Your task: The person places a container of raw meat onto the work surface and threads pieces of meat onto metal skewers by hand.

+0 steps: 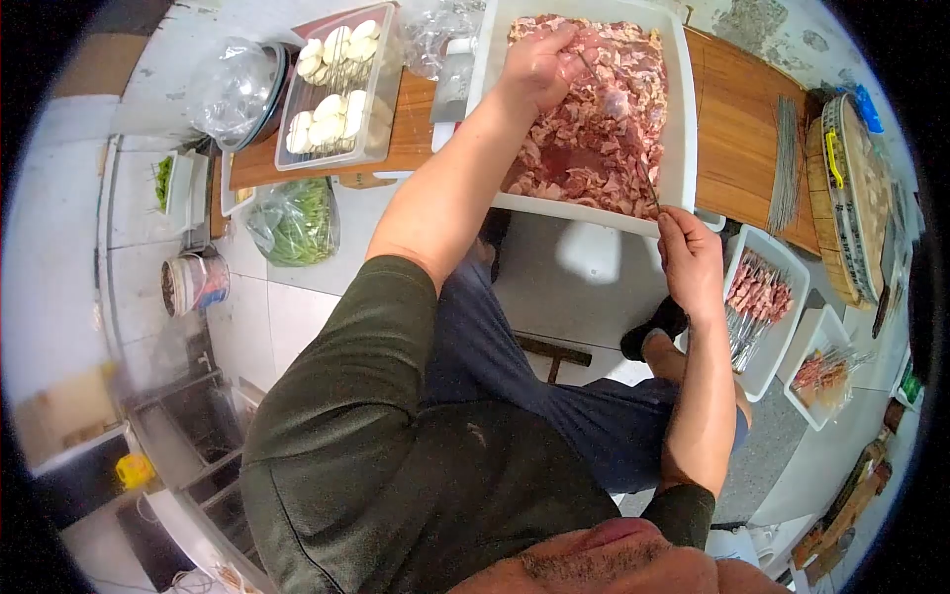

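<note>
My right hand [690, 259] is closed in a pinch on the end of a thin metal skewer [648, 182], at the near right corner of a white tub [680, 109]. The skewer slants up and left over cut raw meat [594, 124] that fills the tub. My left hand [546, 67] is over the far left part of the meat, palm turned up and fingers curled together near the skewer's other end. What lies between those fingers is too small to tell. Some reddish liquid shows in the meat's near left part.
A clear box of white pieces on skewers [341, 84] stands left; bare skewers [787, 163] lie right on the wooden board [727, 119]. Lower right are a tray of skewered meat [757, 297] and a smaller tray [819, 374]. A bag of greens [294, 223] is below left.
</note>
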